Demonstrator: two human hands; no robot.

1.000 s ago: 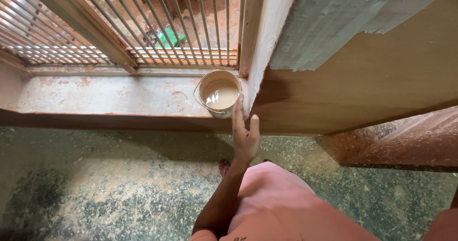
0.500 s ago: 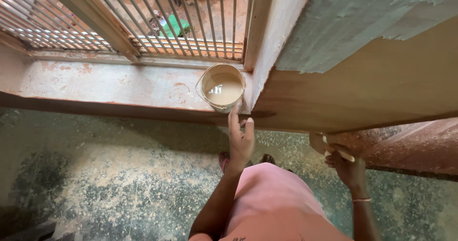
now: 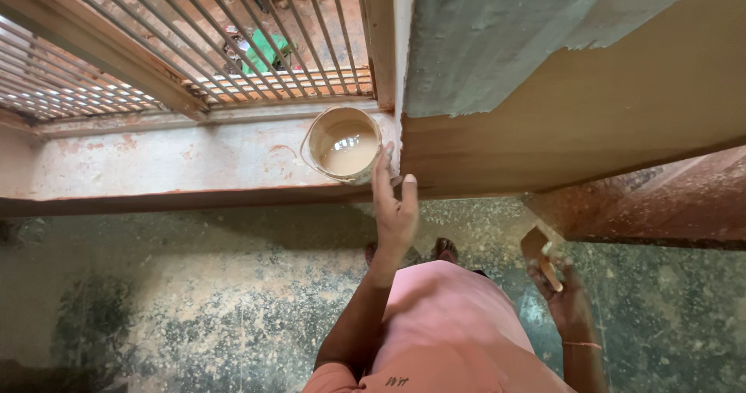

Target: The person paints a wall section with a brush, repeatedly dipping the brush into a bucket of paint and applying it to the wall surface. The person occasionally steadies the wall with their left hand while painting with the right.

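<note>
A round can (image 3: 346, 144) of beige paint stands on the pale window sill (image 3: 155, 160), right beside the wall corner. My left hand (image 3: 394, 206) reaches up to it with fingers spread, the fingertips at the can's right rim; it holds nothing. My right hand (image 3: 566, 300) hangs lower on the right and grips a paintbrush (image 3: 544, 255) with a wooden handle and tan-coated bristles. The wall (image 3: 590, 121) to the right is coated tan on its lower part, and grey-green above.
A metal window grille (image 3: 194, 43) rises behind the sill, with something green (image 3: 264, 51) outside. A reddish ledge (image 3: 668, 199) juts out at the right. Below lies a speckled dark floor (image 3: 155, 300), with my pink shirt and sandalled feet (image 3: 445, 247) in the middle.
My left hand has stayed raised by the can, fingertips now at its rim. My right hand with the brush came into view at the right and lifted slightly.
</note>
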